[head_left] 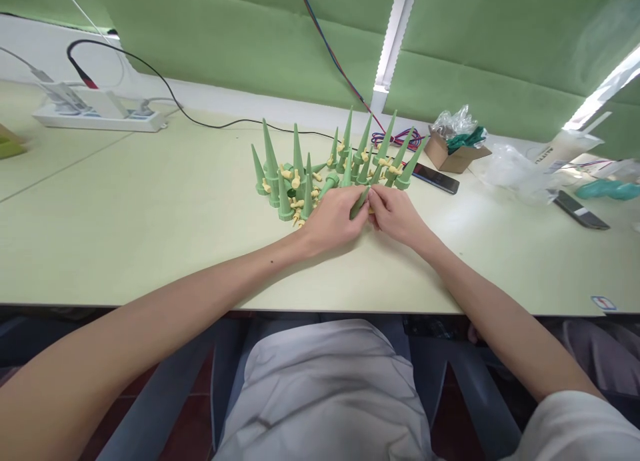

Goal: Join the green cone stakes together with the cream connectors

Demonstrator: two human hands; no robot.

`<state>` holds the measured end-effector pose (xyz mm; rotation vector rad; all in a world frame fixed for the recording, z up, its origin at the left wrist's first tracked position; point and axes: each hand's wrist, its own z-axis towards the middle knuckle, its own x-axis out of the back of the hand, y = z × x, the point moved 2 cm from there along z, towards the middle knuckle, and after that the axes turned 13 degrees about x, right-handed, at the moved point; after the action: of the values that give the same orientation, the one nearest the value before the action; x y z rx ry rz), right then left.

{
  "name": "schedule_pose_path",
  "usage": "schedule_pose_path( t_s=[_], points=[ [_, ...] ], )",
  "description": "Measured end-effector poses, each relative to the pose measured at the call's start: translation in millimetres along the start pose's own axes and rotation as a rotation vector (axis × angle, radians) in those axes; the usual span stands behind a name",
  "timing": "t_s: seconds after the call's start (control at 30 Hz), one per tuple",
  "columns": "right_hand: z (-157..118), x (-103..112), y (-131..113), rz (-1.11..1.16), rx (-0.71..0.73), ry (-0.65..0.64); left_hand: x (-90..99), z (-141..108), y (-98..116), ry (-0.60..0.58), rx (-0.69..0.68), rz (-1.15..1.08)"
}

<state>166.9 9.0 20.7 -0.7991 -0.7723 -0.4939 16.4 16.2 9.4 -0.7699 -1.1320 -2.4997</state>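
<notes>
My left hand is closed around a green cone-shaped plastic spike, its tip pointing up and to the right. Pressed close beside it, my right hand pinches a small yellow plastic piece, mostly hidden by the fingers. Whether the two parts are joined I cannot tell. Just beyond my hands stand several more green spikes on their wide bases, in a left and a right cluster. Small yellow valve-like pieces lie or stick out among them.
Behind the right cluster lie a phone, a coiled red-blue cable and a cardboard box with plastic wrap. Farther right are a cup, a clear bag and a dark device. A power strip sits back left.
</notes>
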Motion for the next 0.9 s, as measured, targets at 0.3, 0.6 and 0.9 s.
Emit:
schedule_pose_path(
  t_s=[0.3, 0.6, 0.9],
  points=[
    [0.4, -0.8, -1.6, 0.009, -0.005, 0.0, 0.8, -0.3, 1.2, -0.015, -0.014, -0.037],
    [0.6, -0.6, -1.4, 0.013, -0.01, -0.016, 0.3, -0.9, -0.3, -0.019, 0.003, -0.039],
    [0.2, -2.4, 2.4, 0.014, 0.019, -0.075, 1.0, -1.4, -0.2, -0.089, 0.033, -0.006]
  ],
)
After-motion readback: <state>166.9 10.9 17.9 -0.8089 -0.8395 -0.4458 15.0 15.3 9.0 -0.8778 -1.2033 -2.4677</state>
